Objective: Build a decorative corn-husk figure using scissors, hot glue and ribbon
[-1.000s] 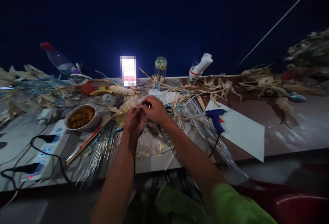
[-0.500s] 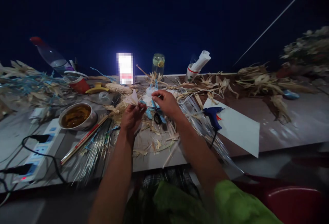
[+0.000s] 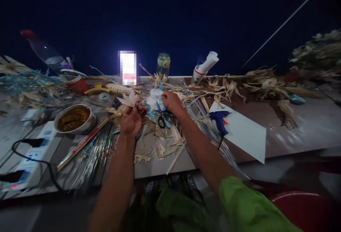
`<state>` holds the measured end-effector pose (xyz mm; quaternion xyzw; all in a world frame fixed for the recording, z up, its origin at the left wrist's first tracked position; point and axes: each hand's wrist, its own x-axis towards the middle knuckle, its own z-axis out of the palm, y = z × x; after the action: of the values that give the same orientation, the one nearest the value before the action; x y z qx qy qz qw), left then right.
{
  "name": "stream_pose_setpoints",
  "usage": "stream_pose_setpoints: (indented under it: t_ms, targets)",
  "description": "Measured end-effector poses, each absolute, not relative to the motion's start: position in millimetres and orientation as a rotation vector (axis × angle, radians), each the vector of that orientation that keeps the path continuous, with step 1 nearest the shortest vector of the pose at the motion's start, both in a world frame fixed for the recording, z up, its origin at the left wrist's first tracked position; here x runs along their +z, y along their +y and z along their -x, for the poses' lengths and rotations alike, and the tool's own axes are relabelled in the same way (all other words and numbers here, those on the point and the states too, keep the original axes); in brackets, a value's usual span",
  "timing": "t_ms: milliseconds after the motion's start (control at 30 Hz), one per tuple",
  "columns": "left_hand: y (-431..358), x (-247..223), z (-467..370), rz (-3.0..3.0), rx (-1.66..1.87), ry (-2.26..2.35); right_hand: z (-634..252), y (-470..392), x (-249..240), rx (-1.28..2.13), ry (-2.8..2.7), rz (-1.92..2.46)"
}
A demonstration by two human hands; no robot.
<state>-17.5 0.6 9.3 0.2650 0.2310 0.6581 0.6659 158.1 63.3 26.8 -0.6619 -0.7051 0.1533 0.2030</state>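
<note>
My left hand (image 3: 132, 121) is closed around the base of a pale husk flower (image 3: 129, 99), its petals standing above the fingers. To its right, my right hand (image 3: 173, 103) has its fingers pinched together; whatever is in them is too small to make out. Below and between the hands lies a pair of scissors (image 3: 161, 119) with dark handles, among light-blue scraps. A white round roll (image 3: 156, 93) sits just left of my right fingertips, with a small husk piece with blue strands behind it.
A bowl of brown liquid (image 3: 75, 119), a power strip (image 3: 34, 159) with cables and a bundle of wires (image 3: 93, 162) are at left. At right, a blue glue gun (image 3: 220, 121) rests on a white board (image 3: 246, 136). A lidded jar (image 3: 163, 63) and a lit phone (image 3: 128, 68) stand behind.
My hands have drawn apart: the left, with the husk flower, has shifted left, and the right slightly right. More of the scissors shows between them. The view has shifted a little.
</note>
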Motion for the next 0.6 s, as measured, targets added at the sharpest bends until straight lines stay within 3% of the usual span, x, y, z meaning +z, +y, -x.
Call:
stream_pose_setpoints:
  t_ms: [600]
  targets:
    - [-0.6,16.0,28.4,-0.536,1.615,0.497,-95.6,103.8,6.3,0.44,-2.296,1.466]
